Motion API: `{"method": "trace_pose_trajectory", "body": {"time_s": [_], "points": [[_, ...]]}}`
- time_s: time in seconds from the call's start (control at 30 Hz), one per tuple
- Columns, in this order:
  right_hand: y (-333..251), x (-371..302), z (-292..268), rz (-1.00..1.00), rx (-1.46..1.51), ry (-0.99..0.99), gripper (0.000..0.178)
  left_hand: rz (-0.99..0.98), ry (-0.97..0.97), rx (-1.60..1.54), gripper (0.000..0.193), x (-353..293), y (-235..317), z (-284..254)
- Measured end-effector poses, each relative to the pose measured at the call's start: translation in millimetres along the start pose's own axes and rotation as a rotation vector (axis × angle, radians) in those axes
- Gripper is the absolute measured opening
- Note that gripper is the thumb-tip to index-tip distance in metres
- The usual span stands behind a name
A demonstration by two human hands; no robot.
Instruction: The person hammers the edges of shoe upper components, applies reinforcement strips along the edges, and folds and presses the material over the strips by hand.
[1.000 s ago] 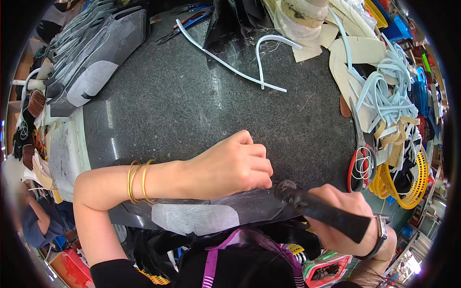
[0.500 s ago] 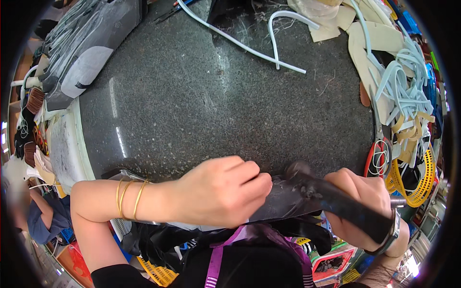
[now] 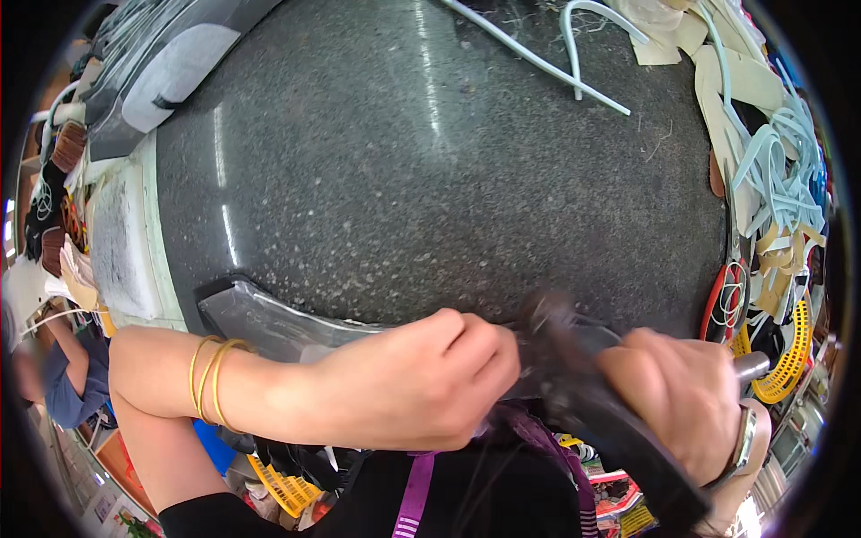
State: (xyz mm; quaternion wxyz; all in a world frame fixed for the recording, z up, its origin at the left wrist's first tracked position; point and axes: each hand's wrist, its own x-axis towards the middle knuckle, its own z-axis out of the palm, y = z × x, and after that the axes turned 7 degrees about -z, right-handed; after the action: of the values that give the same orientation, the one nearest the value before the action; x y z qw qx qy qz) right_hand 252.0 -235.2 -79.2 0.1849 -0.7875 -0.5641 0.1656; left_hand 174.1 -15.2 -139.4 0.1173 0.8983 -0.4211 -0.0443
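Note:
My left hand (image 3: 421, 377) is closed in a fist on a grey, leather-like piece (image 3: 278, 318) with a shiny edge. The piece lies along the near side of the dark tabletop (image 3: 430, 215); its middle is hidden beneath my hand and wrist. To the right, my right hand (image 3: 668, 394) wraps round what looks like a black hammer (image 3: 583, 386), smeared by motion. Its rounded end is close to my left knuckles. A silver handle end (image 3: 752, 366) pokes out past my right hand.
Pale piping strips (image 3: 538, 63) lie at the back. Red-handled scissors (image 3: 722, 300), tangled light-blue strips (image 3: 771, 170) and a yellow basket (image 3: 789, 359) line the right side. Stacked grey pieces (image 3: 179, 81) fill the far left. Another person (image 3: 67, 377) sits beyond the left edge.
The hammer has swung so its long end hangs lower and nearer me. My view has shifted, and more of the grey piece's left end shows. My left hand keeps its fist.

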Motion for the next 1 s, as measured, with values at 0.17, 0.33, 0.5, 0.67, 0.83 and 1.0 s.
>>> {"method": "trace_pose_trajectory", "body": {"time_s": [0.17,0.33,0.5,0.67,0.83,1.0], "points": [[-1.0,2.1,17.3,0.036,0.015,-0.155,0.022,-0.306,0.259,-0.732,0.021,-41.9,-29.6,32.1],[-16.7,17.1,16.0,-0.068,-0.030,-0.135,0.020,-0.207,-0.082,-0.039,0.026,-45.1,5.3,2.8],[-35.7,19.0,9.4,0.102,0.056,-0.227,0.017,-0.323,0.191,-0.650,0.027,-69.3,-23.9,16.8],[-24.7,36.3,16.3,0.050,-0.045,-0.151,0.018,-0.299,0.282,-0.285,0.022,-86.4,-0.5,29.4],[-58.4,34.6,12.6,0.141,-0.034,-0.267,0.022,-0.167,0.241,-0.012,0.015,-75.8,8.4,17.7],[-56.2,50.0,39.0,-0.049,-0.076,-0.163,0.020,-0.272,0.257,-0.293,0.020,-93.7,-10.7,30.2]]}}
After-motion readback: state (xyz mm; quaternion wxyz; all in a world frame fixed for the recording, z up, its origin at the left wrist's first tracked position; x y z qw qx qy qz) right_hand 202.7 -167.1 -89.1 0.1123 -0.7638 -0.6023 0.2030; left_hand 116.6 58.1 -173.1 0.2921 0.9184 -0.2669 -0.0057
